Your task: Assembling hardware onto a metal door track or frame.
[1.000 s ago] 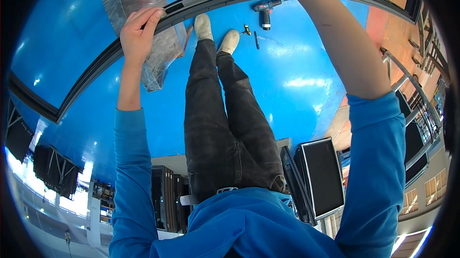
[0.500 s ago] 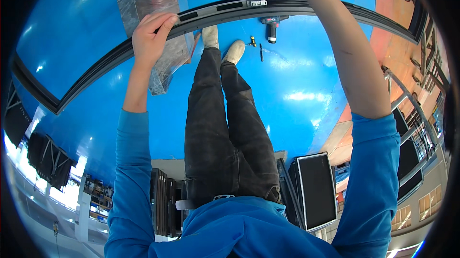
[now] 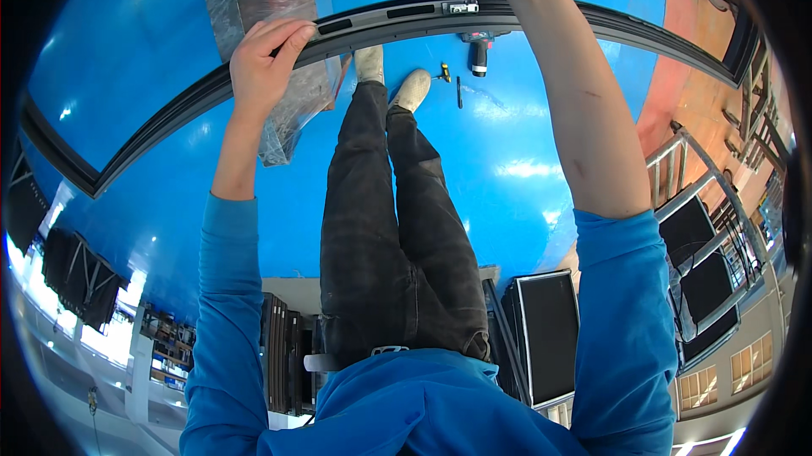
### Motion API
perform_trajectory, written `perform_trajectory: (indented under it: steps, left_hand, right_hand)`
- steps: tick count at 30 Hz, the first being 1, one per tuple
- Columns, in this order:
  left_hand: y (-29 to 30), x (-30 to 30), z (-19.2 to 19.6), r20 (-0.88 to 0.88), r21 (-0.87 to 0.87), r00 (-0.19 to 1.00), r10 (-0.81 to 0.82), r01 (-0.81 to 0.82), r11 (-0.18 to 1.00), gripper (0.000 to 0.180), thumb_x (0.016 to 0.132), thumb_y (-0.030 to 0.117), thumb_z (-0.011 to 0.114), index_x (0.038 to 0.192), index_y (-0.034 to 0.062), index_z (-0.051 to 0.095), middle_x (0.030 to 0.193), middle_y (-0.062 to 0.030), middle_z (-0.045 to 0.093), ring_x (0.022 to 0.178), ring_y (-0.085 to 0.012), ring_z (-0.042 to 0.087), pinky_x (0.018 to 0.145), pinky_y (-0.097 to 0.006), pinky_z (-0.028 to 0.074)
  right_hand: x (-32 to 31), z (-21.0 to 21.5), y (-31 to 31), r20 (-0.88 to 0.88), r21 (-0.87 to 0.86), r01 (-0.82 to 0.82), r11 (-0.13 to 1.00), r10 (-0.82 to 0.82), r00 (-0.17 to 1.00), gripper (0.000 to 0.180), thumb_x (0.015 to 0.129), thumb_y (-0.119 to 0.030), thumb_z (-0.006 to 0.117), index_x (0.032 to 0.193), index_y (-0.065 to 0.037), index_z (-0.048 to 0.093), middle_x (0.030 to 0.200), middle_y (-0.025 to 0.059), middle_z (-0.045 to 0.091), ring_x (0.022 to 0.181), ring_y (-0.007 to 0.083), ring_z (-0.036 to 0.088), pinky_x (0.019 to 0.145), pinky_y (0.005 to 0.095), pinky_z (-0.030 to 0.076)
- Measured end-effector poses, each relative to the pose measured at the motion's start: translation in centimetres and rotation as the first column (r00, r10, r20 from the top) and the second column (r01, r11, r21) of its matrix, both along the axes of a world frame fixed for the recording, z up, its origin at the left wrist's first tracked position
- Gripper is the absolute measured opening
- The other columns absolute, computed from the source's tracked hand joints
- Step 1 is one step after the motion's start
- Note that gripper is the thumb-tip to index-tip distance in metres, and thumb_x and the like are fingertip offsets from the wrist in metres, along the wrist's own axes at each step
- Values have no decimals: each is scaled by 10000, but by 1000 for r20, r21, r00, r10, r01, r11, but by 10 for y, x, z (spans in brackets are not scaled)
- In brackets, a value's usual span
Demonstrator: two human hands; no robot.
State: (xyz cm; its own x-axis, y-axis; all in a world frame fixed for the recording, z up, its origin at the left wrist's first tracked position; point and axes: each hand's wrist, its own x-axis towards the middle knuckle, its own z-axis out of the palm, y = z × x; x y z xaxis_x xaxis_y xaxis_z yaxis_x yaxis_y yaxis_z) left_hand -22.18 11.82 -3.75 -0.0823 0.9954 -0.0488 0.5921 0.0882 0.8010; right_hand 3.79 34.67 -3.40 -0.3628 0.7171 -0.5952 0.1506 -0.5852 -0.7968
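The frame [image 3: 406, 26] at twelve o'clock is black, the floor [image 3: 507, 139] blue with an orange-red stretch [image 3: 664, 105] at two o'clock, the shoes [image 3: 412, 90] cream, the trousers [image 3: 364, 236] faded black, the top [image 3: 397, 409] plain blue.

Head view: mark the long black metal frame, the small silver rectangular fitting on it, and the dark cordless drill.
Long black metal frame [image 3: 385, 30]: head view, its near rail.
Small silver rectangular fitting [image 3: 462, 8]: head view, middle of its body.
Dark cordless drill [image 3: 480, 56]: head view, its handle.
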Motion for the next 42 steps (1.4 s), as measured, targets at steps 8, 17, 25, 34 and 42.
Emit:
perform_trajectory:
  steps: [8,17,25,34,42]
  left_hand:
    - [-2,-1,-3,1,-3,1000,0,0,1000,144,947,140,792,1038,34,825,1039,-14,805,876,-173,648,804,-285,520]
    - [5,7,-2,48,13,999,2,-2,1000,146,942,136,798,1046,38,829,1028,-12,803,889,-171,659,816,-281,526]
    - [-2,0,1,11,-29,999,34,-34,999,145,942,150,799,1044,54,835,1031,-3,803,903,-161,670,825,-276,532]
    - [0,3,1,-4,-21,1000,23,-23,1000,144,944,176,797,1037,75,841,1039,16,803,915,-151,680,821,-273,530]
    - [-1,1,5,3,-71,999,46,-45,996,145,946,178,795,1046,82,839,1032,20,796,930,-159,685,824,-277,528]
  right_hand:
    - [-8,87,26,205,-30,-422,906,418,885,288,966,-238,604,1043,12,724,969,129,730,747,235,626,673,315,515]
    - [20,75,104,320,172,-961,218,910,264,243,944,-225,683,1012,-6,763,984,120,768,878,263,685,798,404,555]
    - [-16,91,32,928,-27,-995,96,373,11,243,986,-187,633,1079,-10,769,998,124,767,942,266,691,823,379,550]
    - [17,43,20,585,305,-666,681,419,695,244,1019,-156,582,1043,42,722,1027,127,737,861,254,652,823,351,534]
    - [11,16,21,-221,-455,15,890,-129,967,166,980,-175,628,842,-82,628,845,78,607,705,172,529,685,324,474]
